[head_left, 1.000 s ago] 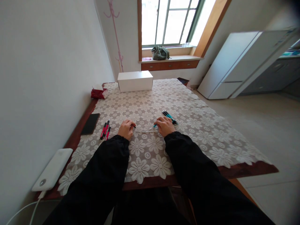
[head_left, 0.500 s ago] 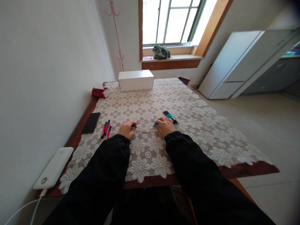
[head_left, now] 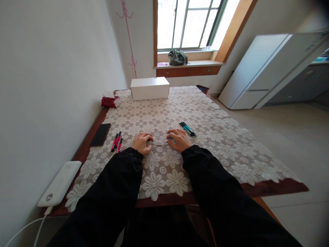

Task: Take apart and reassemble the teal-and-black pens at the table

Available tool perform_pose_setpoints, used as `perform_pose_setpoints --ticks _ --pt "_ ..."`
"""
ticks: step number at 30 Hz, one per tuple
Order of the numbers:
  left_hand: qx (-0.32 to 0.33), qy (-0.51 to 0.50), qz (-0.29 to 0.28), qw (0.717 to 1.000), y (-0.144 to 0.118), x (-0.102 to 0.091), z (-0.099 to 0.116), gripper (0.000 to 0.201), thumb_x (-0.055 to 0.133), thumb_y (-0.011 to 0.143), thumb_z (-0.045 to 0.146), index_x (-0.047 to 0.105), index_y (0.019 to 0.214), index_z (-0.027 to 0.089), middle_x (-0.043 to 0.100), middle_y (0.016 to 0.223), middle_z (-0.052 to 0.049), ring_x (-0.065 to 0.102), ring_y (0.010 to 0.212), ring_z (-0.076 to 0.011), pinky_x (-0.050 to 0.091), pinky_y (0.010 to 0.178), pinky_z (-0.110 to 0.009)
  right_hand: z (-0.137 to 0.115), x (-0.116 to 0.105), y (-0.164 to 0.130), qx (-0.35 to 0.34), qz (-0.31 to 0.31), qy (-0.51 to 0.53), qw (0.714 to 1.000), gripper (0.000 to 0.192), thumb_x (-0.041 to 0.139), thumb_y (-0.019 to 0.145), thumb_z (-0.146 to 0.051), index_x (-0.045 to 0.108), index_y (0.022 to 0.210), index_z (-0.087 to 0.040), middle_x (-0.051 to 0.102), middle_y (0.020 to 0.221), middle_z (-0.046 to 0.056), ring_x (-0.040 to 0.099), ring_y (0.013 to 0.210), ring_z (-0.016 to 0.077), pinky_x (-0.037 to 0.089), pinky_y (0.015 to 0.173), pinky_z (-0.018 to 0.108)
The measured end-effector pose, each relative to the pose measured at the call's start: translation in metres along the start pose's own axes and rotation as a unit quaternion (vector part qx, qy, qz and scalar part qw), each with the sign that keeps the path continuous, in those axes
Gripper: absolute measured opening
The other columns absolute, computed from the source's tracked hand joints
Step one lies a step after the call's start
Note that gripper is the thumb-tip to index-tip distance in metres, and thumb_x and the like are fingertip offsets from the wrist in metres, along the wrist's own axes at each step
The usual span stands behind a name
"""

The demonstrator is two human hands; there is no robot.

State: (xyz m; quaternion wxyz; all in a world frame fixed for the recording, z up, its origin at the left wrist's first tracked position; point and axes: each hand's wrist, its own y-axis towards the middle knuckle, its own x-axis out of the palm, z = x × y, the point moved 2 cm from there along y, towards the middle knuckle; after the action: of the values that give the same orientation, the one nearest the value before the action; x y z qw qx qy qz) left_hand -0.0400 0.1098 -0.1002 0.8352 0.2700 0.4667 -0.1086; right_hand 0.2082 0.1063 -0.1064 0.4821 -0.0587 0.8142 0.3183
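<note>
Both my hands rest on the lace tablecloth [head_left: 205, 154] near the table's middle. My left hand [head_left: 142, 142] is curled, its fingers pinching the left end of a thin pale rod [head_left: 159, 144] that runs across to my right hand [head_left: 179, 139]. My right hand's fingers close on a small teal pen part [head_left: 170, 138] at the rod's other end. Three red-and-black pens [head_left: 116, 142] lie left of my left hand. A few teal-and-black pens [head_left: 188, 128] lie just right of my right hand.
A black phone [head_left: 100, 134] lies near the left edge, and a white power bank [head_left: 59, 183] with a cable sits at the near left corner. A white box [head_left: 149, 88] and a red packet [head_left: 109, 101] stand at the far end. The wall runs along the left.
My hands have come closer together, so less of the thin rod shows between them. The small black tip at my left fingers is now hidden. The pens on the cloth have not moved.
</note>
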Motion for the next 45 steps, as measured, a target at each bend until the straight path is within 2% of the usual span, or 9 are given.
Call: perform_pose_setpoints --ticks 4,9,35,45 --pt "0.001 0.003 0.004 1.0 -0.0001 0.001 -0.0005 0.016 0.068 0.071 0.021 0.071 0.086 0.025 0.069 0.118 -0.004 0.057 0.119 -0.0279 0.042 0.107 -0.047 -0.0001 0.0028 -0.0015 -0.017 -0.03 -0.002 0.999 0.006 0.073 0.081 -0.028 0.072 0.088 -0.028 0.066 0.125 0.004 0.053 0.122 0.0288 0.029 0.11 0.054" --pt "0.013 -0.011 0.005 1.0 0.0014 0.0022 -0.0026 0.003 0.069 0.077 0.026 0.071 0.077 0.024 0.071 0.117 -0.003 0.059 0.116 -0.0262 0.043 0.106 -0.046 0.0015 0.007 -0.001 -0.023 -0.044 0.009 0.999 0.005 0.07 0.083 -0.023 0.071 0.081 -0.027 0.066 0.127 0.003 0.053 0.122 0.027 0.033 0.108 0.052" --pt "-0.001 -0.02 0.006 1.0 0.0026 0.0031 -0.0032 0.006 0.067 0.08 0.024 0.073 0.08 0.024 0.072 0.109 -0.005 0.06 0.113 -0.0252 0.045 0.105 -0.045 -0.0028 0.0074 0.0001 -0.012 -0.04 0.005 0.999 0.008 0.062 0.089 -0.024 0.07 0.086 -0.025 0.067 0.122 0.005 0.055 0.118 0.0249 0.037 0.106 0.048" --pt "0.04 -0.044 0.009 0.998 0.0033 0.0024 0.0028 0.007 0.066 0.085 0.026 0.073 0.083 0.025 0.073 0.108 -0.003 0.06 0.114 -0.0235 0.043 0.108 -0.044 -0.0054 0.0069 0.0005 -0.025 -0.035 0.014 0.999 0.007 0.063 0.09 -0.026 0.07 0.087 -0.026 0.067 0.122 0.005 0.054 0.12 0.0255 0.038 0.104 0.047"
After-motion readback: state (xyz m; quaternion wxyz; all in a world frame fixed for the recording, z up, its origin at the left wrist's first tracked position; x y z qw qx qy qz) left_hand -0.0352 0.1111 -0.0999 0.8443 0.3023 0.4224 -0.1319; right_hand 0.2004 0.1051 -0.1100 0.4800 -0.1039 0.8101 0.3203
